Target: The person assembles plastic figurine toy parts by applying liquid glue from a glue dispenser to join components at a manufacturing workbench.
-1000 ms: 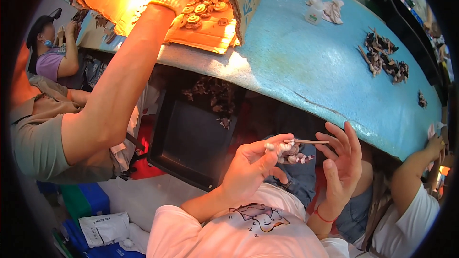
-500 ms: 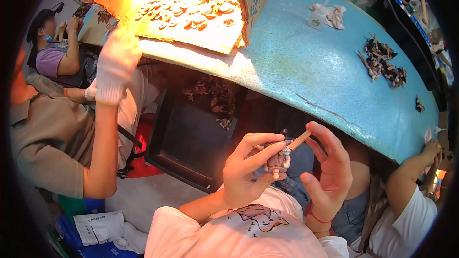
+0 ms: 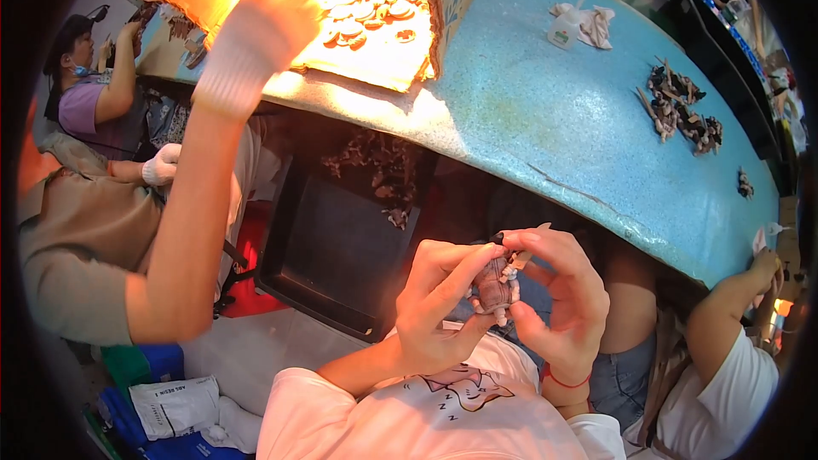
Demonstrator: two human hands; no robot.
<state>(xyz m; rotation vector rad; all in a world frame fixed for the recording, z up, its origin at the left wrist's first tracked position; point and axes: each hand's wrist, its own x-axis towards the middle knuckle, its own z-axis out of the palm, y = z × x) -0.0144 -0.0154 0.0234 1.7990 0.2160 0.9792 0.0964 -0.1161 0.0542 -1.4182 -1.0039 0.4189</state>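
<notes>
Holding a small grey-brown figurine (image 3: 496,288) between them, both hands sit close together just above the person's lap, near the lower middle of the view. The left hand (image 3: 439,307) pinches the figurine from its left side, the index finger stretched across toward the top and the thumb pressed in lower down. The right hand (image 3: 558,307) curls around from the right, its thumb and fingers closed on the piece and on a thin pale stick (image 3: 530,249) that slants up and to the right from the figurine's top. The figurine's long axis runs nearly upright, one end pointing down toward the white shirt (image 3: 426,413), the other up toward the table edge; which end is its head is too small to tell.

Beyond the hands, farther off, a blue speckled table (image 3: 545,111) curves across the scene. On its far right lies a heap of dark small pieces (image 3: 682,115), and a crumpled white cloth (image 3: 588,24) rests farther back. At the far left, a cardboard tray (image 3: 366,17) of round brown parts glows under strong light, and a co-worker's gloved hand (image 3: 264,25) reaches up to it. A black tray (image 3: 341,251) sits below the table edge, left of the hands. A red band (image 3: 567,382) circles the right wrist.
</notes>
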